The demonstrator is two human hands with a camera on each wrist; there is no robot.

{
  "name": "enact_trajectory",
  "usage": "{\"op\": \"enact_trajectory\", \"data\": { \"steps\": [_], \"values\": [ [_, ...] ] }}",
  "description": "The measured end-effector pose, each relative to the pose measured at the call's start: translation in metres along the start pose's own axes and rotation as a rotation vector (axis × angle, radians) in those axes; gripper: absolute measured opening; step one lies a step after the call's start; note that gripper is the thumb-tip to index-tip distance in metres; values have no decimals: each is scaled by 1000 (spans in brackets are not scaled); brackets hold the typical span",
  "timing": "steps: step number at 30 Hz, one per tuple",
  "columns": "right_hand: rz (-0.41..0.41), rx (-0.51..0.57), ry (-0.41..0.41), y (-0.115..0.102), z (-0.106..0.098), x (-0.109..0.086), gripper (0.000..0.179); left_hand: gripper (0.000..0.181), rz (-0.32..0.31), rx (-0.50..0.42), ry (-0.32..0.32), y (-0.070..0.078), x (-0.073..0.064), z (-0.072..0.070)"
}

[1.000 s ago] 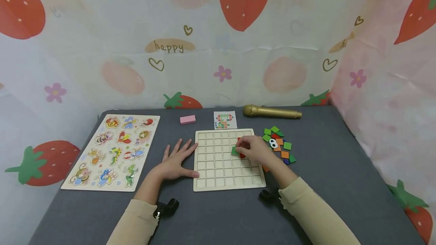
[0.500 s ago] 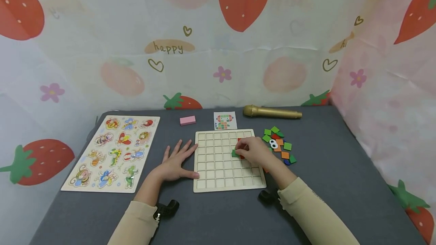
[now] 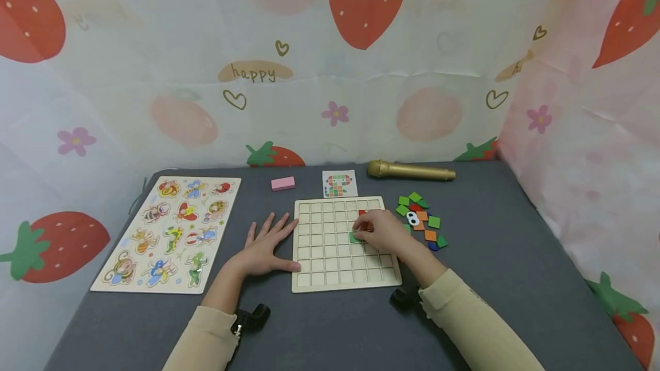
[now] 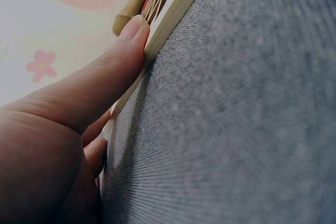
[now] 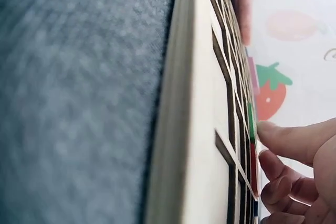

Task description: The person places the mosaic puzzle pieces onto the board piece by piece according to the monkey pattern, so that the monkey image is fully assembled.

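The right hand (image 3: 384, 232) is over the right half of a pale wooden grid board (image 3: 322, 271). In the right wrist view, its straight thumb (image 5: 286, 136) touches a green square tile (image 5: 251, 121) lying in the grid, while the other fingers are bent beside a red tile (image 5: 254, 169). Above the hand in the head view, another red tile (image 3: 362, 212) shows partly; the hand hides other cells. The left hand (image 3: 265, 252) is spread flat on the table with its thumb (image 4: 118, 59) against the board's left edge.
Loose green, orange, red and blue tiles (image 3: 430, 235), one with eyes, lie right of the board. Behind it are a pattern card (image 3: 340, 184), a pink block (image 3: 283, 183) and a gold microphone (image 3: 412, 171). An insect picture board (image 3: 165, 233) lies at left.
The right hand has shifted slightly nearer the person, and the green tile under it has moved down a little on the grid. The left hand stays at the board's edge.
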State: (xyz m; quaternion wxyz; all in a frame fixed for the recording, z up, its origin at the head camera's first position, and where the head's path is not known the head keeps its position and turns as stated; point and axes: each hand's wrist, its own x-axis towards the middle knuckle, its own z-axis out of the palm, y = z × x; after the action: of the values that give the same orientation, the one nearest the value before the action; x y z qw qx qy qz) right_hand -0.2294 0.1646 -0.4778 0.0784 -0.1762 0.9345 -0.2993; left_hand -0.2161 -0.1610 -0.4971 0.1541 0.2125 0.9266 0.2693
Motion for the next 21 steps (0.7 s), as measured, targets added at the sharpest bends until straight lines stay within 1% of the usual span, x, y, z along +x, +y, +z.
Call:
{"op": "enact_trajectory", "data": {
  "steps": [2, 4, 10, 13, 16, 21],
  "values": [
    [-11, 2, 18, 2, -2, -1, 13, 110, 4, -1, 3, 0, 0, 0],
    [-4, 26, 43, 4, -5, -4, 13, 110, 6, -5, 5, -1, -1, 0],
    [58, 105, 102, 15, -17, -15, 13, 110, 7, -8, 4, -1, -1, 1],
    [65, 99, 127, 24, -22, -20, 15, 110, 9, -8, 5, -1, -1, 1],
    [74, 95, 130, 33, -28, -25, 17, 109, 11, -8, 6, -1, -1, 0],
    [120, 82, 147, 44, -38, -33, 20, 109, 9, -15, 3, 0, -1, 0]
  ]
}}
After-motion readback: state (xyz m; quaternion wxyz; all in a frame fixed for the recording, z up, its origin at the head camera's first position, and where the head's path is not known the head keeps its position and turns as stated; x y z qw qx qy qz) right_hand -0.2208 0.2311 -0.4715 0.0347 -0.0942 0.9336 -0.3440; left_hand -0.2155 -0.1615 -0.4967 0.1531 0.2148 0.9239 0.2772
